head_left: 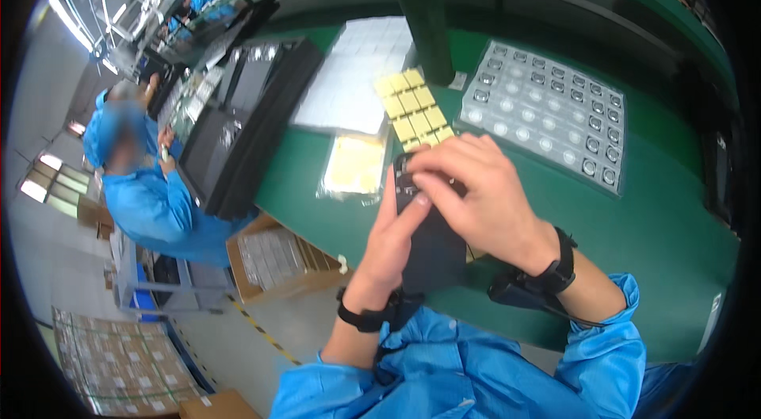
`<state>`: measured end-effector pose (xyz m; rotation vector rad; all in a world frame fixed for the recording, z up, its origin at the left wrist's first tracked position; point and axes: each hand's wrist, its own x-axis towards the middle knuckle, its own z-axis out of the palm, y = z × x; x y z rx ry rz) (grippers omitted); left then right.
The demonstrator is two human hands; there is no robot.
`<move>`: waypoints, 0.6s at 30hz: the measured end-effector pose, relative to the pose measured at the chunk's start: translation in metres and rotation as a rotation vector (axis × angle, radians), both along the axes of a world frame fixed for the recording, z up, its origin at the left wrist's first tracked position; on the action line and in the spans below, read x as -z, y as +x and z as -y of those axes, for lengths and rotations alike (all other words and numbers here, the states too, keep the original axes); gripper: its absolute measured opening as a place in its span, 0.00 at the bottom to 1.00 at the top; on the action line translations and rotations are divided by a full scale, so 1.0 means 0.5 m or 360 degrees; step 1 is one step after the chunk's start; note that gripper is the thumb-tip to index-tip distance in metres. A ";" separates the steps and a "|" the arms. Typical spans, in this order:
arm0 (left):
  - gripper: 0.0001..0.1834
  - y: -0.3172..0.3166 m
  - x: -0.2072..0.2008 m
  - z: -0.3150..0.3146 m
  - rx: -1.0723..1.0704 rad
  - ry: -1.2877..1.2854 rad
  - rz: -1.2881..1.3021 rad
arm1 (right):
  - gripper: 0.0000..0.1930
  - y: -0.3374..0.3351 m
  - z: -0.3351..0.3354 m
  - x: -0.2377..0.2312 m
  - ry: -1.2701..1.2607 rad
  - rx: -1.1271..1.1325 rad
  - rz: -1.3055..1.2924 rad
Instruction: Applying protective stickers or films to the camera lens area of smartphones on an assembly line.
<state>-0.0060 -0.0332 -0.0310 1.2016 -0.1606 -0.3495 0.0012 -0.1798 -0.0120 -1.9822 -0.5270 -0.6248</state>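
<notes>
Gripping a flat black device (432, 256) in the left hand (386, 248): closed round its left side, thumb laid over the face near the top end. Holding it in front of the body, by the near edge of the green table (658, 244).

At the device's top end with the right hand (495, 197): reaching over from the right, fingers bent, thumb and index close together and right at that end. Can't tell if pinching a small part or just pressing; too hidden behind the fingers.

Wearing a black strap on each wrist: left strap (365, 313), right strap (565, 263).

Just beyond the hands on the table: sheet of yellow squares (408, 106), partly covered at the near end by the right hand. Left of that: wrapped yellow pack (354, 165), with white sheets (361, 62) behind it. Right of the green post (416, 7): pale tray (520, 102) with rows of round parts, some dark-rimmed, others whitish.

Further left: big black tray (285, 94), and past it a co-worker in blue (147, 209). Down by the table edge: open carton (297, 284) with grey contents.
</notes>
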 end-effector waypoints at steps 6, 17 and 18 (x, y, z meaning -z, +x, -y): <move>0.27 0.009 -0.004 -0.002 0.0045 -0.0104 0.0023 | 0.03 0.014 0.005 -0.006 -0.0089 0.0048 -0.0006; 0.27 -0.006 -0.019 0.017 -0.0067 -0.0011 0.0167 | 0.07 -0.004 0.007 -0.027 -0.0337 0.0234 0.0214; 0.27 -0.010 -0.023 0.018 -0.0054 -0.0005 0.0160 | 0.10 -0.006 0.009 -0.029 -0.0364 0.0274 0.0297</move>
